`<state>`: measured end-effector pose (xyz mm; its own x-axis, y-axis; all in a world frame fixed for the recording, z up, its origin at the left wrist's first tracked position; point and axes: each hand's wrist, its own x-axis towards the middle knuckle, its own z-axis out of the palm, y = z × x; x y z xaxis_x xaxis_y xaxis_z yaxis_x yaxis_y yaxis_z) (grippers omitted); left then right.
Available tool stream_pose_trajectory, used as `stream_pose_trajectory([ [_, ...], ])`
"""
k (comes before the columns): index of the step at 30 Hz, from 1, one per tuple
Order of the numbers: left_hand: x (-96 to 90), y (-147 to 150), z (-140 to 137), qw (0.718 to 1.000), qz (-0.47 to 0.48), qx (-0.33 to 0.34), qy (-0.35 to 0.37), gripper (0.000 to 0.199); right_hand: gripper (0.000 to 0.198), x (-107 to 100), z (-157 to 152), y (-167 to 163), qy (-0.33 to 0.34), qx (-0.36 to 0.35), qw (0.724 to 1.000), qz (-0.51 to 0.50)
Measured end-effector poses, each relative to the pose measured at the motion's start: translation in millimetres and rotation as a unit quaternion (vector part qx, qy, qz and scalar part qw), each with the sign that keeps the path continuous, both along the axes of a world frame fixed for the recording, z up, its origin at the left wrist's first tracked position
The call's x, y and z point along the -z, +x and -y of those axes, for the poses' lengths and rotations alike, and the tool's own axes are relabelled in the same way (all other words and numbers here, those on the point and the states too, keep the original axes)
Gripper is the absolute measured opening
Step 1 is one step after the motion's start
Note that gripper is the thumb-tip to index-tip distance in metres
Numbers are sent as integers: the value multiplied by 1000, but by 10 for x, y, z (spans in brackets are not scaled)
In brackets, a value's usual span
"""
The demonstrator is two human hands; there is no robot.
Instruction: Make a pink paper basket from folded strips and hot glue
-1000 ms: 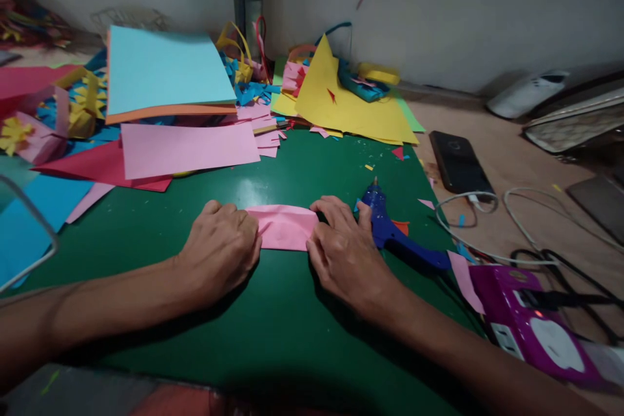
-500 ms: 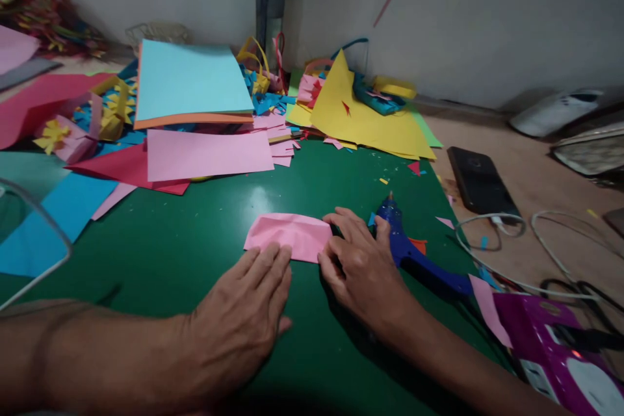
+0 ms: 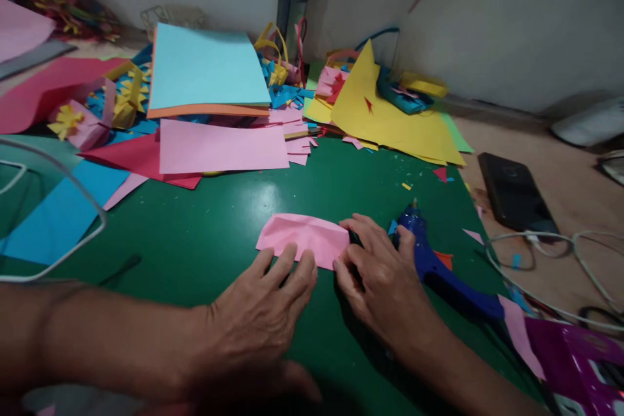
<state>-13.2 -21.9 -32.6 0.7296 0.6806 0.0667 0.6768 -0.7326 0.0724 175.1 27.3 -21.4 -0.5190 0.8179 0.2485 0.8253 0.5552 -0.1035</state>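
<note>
A small folded pink paper [image 3: 305, 234] lies on the green tabletop between my hands, its upper edge bowed and its surface creased. My left hand [image 3: 266, 312] is open, with spread fingertips resting on the paper's lower edge and the thumb apart over the table. At the paper's right end, my right hand [image 3: 377, 266] has its fingers curled and closed on the edge. Something dark shows between those fingers, too hidden to name. A blue glue gun [image 3: 439, 266] lies just right of my right hand, its nozzle pointing away from me.
Pink, red and blue sheets and a light blue stack [image 3: 209, 71] lie back left. Yellow paper [image 3: 390, 117] and scraps lie back right. A phone [image 3: 517, 192] with a white cable and a purple box [image 3: 570, 351] are at right. A white wire [image 3: 88, 192] curves at left.
My left fingers have spread and slid slightly right along the paper's lower edge. My right hand stays at the paper's right end. The whole view has shifted a little.
</note>
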Motion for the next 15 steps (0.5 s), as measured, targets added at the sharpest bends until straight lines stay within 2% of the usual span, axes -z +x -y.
stream_pose_trajectory([
  [5,-28,-1,-72,1000,-7,8,27,94,25,-40,17,29,-45,-5,999,6],
  [9,-42,8,-82,999,-21,16,39,92,26,-162,-8,131,-102,9,995,-18],
  [12,-59,13,-90,999,-26,26,30,90,22,-241,-5,200,-85,39,994,-51],
  [15,-72,9,-118,999,-30,21,19,87,18,-236,14,226,-75,38,994,-71],
])
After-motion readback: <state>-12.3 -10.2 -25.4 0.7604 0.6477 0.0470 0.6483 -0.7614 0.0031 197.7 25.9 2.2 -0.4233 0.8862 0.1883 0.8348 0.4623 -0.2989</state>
